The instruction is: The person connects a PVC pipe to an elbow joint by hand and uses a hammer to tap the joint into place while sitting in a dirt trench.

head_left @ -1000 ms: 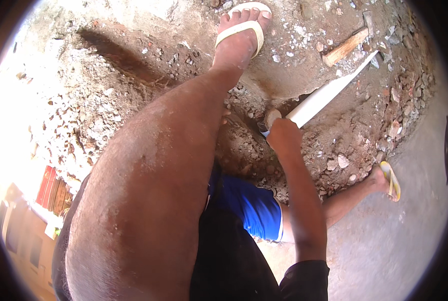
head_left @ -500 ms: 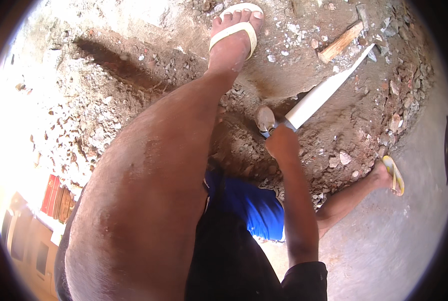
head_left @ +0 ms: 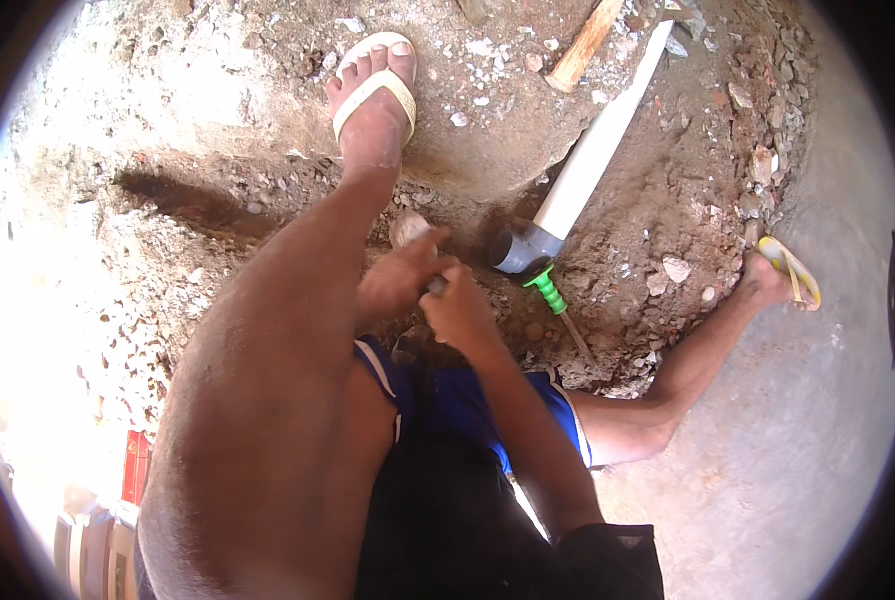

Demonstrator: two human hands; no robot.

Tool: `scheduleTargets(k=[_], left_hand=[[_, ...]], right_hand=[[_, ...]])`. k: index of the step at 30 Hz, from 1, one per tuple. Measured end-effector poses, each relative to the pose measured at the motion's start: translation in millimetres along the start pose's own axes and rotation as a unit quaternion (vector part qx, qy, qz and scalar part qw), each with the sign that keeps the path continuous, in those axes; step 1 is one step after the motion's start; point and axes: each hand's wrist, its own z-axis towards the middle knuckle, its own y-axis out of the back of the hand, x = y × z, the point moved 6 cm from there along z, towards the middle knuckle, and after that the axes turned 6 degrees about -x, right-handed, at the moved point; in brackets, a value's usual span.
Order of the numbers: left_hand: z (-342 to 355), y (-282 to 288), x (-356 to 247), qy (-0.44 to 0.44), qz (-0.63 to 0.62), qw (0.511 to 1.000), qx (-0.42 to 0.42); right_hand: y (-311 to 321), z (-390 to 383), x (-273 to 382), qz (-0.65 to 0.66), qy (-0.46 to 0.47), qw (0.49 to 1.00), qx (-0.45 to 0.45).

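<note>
My left hand (head_left: 399, 280) and my right hand (head_left: 459, 308) meet in front of my bent left knee, over the dug soil. Both are closed on a small tool; its rounded, dusty head (head_left: 407, 228) shows above my left hand, and a dark grey end pokes out between the hands. Motion blur and my fingers hide the rest, so its kind is unclear. To the right of my hands lies a white pipe (head_left: 602, 150) with a grey elbow fitting (head_left: 527, 248) at its near end. Against the fitting rests a chisel with a green grip (head_left: 547, 290), its steel shaft pointing toward me.
A wooden hammer handle (head_left: 582, 45) lies beyond the pipe. A trench (head_left: 197, 205) with rubble runs off to the left. Loose stones (head_left: 675, 268) edge the smooth concrete floor (head_left: 767, 420) at right. My sandalled feet (head_left: 375, 115) stand on both sides of the dig.
My right hand has moved left, from the pipe's fitting to the tool in front of my knee. My left hand has come into view. The green-gripped chisel now shows beside the fitting.
</note>
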Motion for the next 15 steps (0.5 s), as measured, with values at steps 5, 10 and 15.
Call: scheduleTargets(k=[5, 10, 15], left_hand=[[-62.8, 50.3, -61.8, -0.077, -0.268, 0.956, 0.089], [-82.6, 29.4, -80.3, -0.057, -0.320, 0.928, 0.183], [-37.9, -1.1, -45.2, 0.006, -0.215, 0.970, 0.116]], right_hand=[[14.2, -23.7, -66.3, 0.532, -0.338, 0.768, 0.115], [15.8, -6.4, -70.4, 0.464, -0.283, 0.839, -0.032], [-33.2, 49.6, -70.3, 0.409, -0.232, 0.881, -0.048]])
